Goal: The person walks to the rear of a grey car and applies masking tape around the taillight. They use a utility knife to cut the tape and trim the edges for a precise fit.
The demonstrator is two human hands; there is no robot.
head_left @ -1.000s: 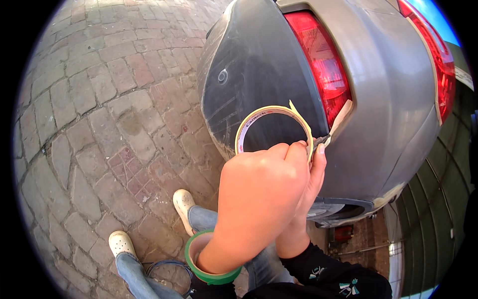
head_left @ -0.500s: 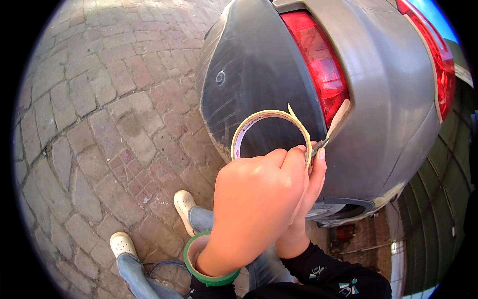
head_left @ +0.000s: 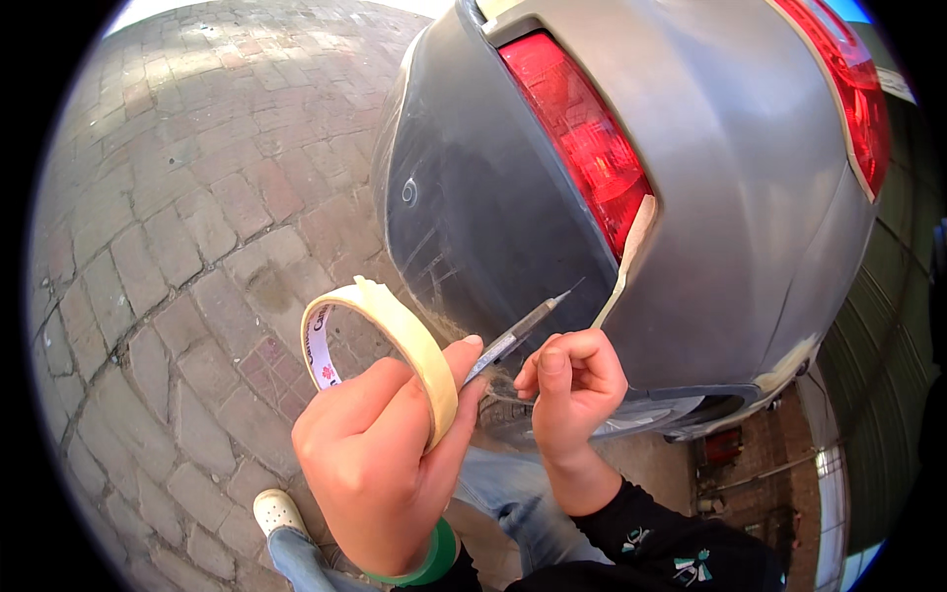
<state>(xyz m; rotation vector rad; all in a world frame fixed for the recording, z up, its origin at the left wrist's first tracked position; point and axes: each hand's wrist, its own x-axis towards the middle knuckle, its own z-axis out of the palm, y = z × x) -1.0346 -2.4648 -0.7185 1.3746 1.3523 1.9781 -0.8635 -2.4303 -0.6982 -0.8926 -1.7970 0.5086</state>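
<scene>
My left hand (head_left: pixel 365 454) is closed, with a roll of masking tape (head_left: pixel 419 340) hooked over it. Between its thumb and forefinger sticks out a slim craft knife (head_left: pixel 518 333), its thin blade pointing up and right. My right hand (head_left: pixel 577 387) is curled just right of the knife. A strip of masking tape (head_left: pixel 633 242) clings along the lower edge of the red tail light (head_left: pixel 584 133); its tail runs down behind my curled right fingers, where the grip itself is partly hidden. A green tape roll (head_left: pixel 439 555) circles my left wrist.
The dull grey car body (head_left: pixel 750 187) fills the right side, with a scuffed dark bumper (head_left: pixel 483 207) facing me. A second red light (head_left: pixel 838 69) is at the far right. Brick paving (head_left: pixel 187 326) lies to the left; my pale clog (head_left: pixel 279 513) stands on it.
My hands were together at the tail light's lower corner. My left hand has drawn away left and down with tape roll and knife; my right hand is now separate and lower.
</scene>
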